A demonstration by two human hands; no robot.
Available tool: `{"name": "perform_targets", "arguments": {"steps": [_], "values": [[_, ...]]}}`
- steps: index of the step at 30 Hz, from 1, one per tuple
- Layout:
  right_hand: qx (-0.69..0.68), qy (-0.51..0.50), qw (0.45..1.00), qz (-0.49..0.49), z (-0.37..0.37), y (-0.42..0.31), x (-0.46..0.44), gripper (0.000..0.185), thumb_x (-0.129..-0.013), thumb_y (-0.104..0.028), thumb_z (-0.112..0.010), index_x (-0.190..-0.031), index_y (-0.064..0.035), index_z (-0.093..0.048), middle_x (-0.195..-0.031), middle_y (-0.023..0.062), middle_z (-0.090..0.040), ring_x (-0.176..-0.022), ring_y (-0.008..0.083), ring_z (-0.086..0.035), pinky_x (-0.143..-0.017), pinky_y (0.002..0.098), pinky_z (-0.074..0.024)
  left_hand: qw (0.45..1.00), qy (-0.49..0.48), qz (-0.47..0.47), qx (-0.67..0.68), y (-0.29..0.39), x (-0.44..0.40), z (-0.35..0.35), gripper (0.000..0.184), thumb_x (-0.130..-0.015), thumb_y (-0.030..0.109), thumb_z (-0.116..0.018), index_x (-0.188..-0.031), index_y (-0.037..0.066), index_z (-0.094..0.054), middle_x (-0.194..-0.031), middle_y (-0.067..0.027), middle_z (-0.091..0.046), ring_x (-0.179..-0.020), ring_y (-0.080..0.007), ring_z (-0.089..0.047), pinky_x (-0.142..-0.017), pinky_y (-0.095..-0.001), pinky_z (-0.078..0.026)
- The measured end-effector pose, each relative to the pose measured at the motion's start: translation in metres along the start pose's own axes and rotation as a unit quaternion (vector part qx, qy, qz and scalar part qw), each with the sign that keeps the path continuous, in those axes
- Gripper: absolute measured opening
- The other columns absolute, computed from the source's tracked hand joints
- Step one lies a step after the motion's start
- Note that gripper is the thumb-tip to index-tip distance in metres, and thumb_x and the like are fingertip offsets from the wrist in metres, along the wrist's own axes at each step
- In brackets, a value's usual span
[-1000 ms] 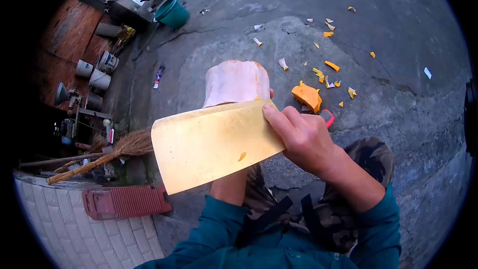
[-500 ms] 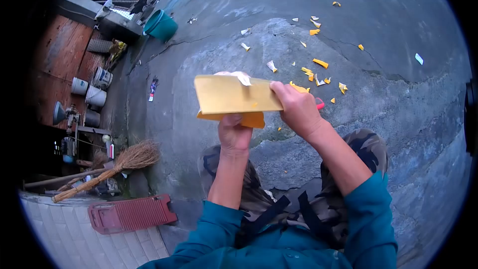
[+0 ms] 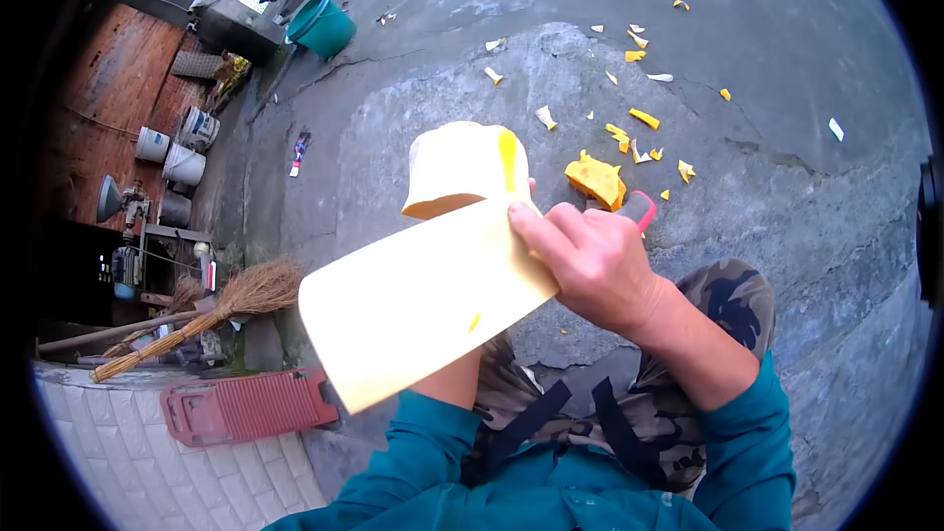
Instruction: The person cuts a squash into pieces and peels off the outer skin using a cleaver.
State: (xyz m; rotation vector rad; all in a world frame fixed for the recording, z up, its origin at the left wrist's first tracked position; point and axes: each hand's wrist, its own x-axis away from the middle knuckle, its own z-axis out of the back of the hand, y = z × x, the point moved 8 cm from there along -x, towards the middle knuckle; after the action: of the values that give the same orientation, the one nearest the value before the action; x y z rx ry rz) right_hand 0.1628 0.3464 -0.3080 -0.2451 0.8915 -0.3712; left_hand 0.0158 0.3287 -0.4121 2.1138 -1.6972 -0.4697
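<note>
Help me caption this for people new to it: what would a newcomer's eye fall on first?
Probably the big bright cleaver, slanting across the middle of the view in the right hand. Just beyond its upper edge sits the pale pumpkin, with a vivid orange streak on its right side. Then the orange chunk and scattered scraps stand out against the grey floor, right of the pumpkin.

Green bucket [image 3: 323, 27] — straw broom [image 3: 258, 290] — white pails [image 3: 184, 164].
</note>
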Motion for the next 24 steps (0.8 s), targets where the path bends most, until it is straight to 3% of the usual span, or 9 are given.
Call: {"name": "perform_targets", "arguments": {"steps": [9, 19, 22, 23, 24], "values": [[0.028, -0.032, 0.999, 0.020, -0.001, -0.004, 0.006, 0.037, -0.075, -0.010, -0.061, -0.110, -0.0039, -0.058, -0.068, 0.0038, -0.049, -0.049, 0.0157, -0.056, -0.045, 0.0283, -0.0451, 0.999, -0.023, 0.030, 0.035, -0.002, 0.002, -0.001, 0.059, -0.089, 0.039, -0.059, -0.136, 0.009, -0.039, -0.132, -0.0098, -0.049, -0.122, -0.0261, -0.049, -0.104, -0.0452, -0.041], [0.016, -0.031, 0.997, -0.072, -0.015, 0.036, 0.018, 0.029, -0.077, -0.008, -0.060, -0.106, -0.0067, -0.056, -0.072, 0.0060, -0.054, -0.053, 0.0216, -0.061, -0.045, 0.0337, -0.0475, 0.963, 0.012, -0.145, -0.225, 0.005, -0.011, -0.004, 0.056, -0.093, 0.045, -0.053, -0.136, 0.011, -0.041, -0.134, -0.0080, -0.049, -0.123, -0.0242, -0.050, -0.103, -0.0440, -0.043], [0.004, -0.033, 0.995, -0.090, -0.024, 0.053, 0.021, 0.024, -0.076, -0.006, -0.060, -0.099, -0.0082, -0.053, -0.072, 0.0070, -0.057, -0.057, 0.0257, -0.063, -0.047, 0.0366, -0.0489, 0.965, 0.008, -0.125, -0.231, 0.001, -0.012, -0.011, 0.057, -0.093, 0.045, -0.054, -0.137, 0.012, -0.040, -0.137, -0.0072, -0.047, -0.127, -0.0240, -0.046, -0.105, -0.0441, -0.041], [0.004, -0.025, 0.994, -0.110, -0.025, 0.066, 0.021, 0.023, -0.076, -0.005, -0.060, -0.098, -0.0082, -0.053, -0.073, 0.0076, -0.058, -0.059, 0.0271, -0.063, -0.049, 0.0373, -0.0495, 0.961, 0.116, -0.096, -0.230, -0.004, -0.005, -0.002, 0.061, -0.085, 0.026, -0.068, -0.137, 0.012, -0.040, -0.133, -0.0056, -0.048, -0.123, -0.0232, -0.049, -0.104, -0.0423, -0.042], [0.004, -0.017, 0.992, -0.129, -0.027, 0.075, 0.024, 0.022, -0.076, -0.005, -0.060, -0.097, -0.0081, -0.052, -0.073, 0.0083, -0.059, -0.061, 0.0285, -0.064, -0.050, 0.0379, -0.0500, 0.959, 0.106, -0.076, -0.250, -0.005, -0.001, 0.005, 0.075, -0.069, 0.005, -0.073, -0.136, 0.011, -0.040, -0.127, -0.0048, -0.050, -0.118, -0.0226, -0.052, -0.102, -0.0393, -0.045]]}}
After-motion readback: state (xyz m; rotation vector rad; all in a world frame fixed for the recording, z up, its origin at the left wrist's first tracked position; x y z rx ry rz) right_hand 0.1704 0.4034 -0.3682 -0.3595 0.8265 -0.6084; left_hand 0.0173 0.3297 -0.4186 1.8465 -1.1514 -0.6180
